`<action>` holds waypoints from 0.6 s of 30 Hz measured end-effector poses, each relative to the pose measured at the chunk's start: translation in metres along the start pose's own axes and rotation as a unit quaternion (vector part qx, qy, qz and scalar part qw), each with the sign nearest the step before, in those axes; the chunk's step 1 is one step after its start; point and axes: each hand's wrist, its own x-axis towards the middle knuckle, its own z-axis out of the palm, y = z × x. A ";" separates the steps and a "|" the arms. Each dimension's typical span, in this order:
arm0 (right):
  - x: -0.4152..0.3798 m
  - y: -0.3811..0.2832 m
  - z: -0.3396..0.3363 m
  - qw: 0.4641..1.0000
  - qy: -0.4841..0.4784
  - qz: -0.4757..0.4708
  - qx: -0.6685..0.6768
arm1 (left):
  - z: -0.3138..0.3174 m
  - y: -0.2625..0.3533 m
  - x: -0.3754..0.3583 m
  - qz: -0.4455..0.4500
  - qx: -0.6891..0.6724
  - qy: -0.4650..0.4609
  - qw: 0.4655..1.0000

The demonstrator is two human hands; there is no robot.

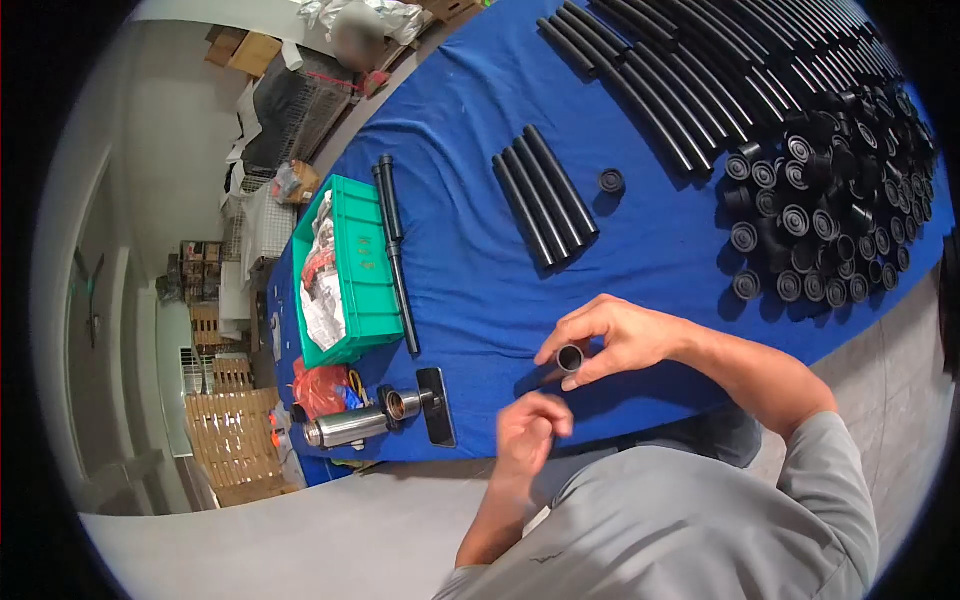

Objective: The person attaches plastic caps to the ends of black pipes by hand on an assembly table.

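Observation:
Between the thumb and fingers of my right hand (625, 335) is a black tube (569, 358). Its round open end faces up toward me, and how long it is cannot be made out. My left hand (532, 432) is just below and left of the tube, apart from it. The fingers of that hand are curled in and slightly blurred, so anything inside is hidden. Beyond my hands, several black tubes (545, 198) lie side by side on the blue cloth (450, 120). A single round black cap (611, 181) sits to their right.
A large pile of black caps (822, 222) covers the right side, with rows of black tubes (690, 85) behind. At left stand a green crate (370, 265) with a long black tube (394, 250) alongside, a steel flask (350, 427) and a phone (436, 408).

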 end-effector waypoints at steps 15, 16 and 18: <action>0.004 0.001 -0.029 0.954 0.130 -0.053 -0.266 | -0.039 -0.020 0.093 0.047 -0.379 -0.015 0.924; 0.002 0.005 -0.035 0.915 0.191 -0.047 -0.352 | -0.045 -0.017 0.103 0.073 -0.376 -0.012 0.924; 0.002 0.011 -0.046 0.811 0.308 -0.032 -0.497 | -0.071 -0.025 0.117 0.087 -0.369 -0.058 0.923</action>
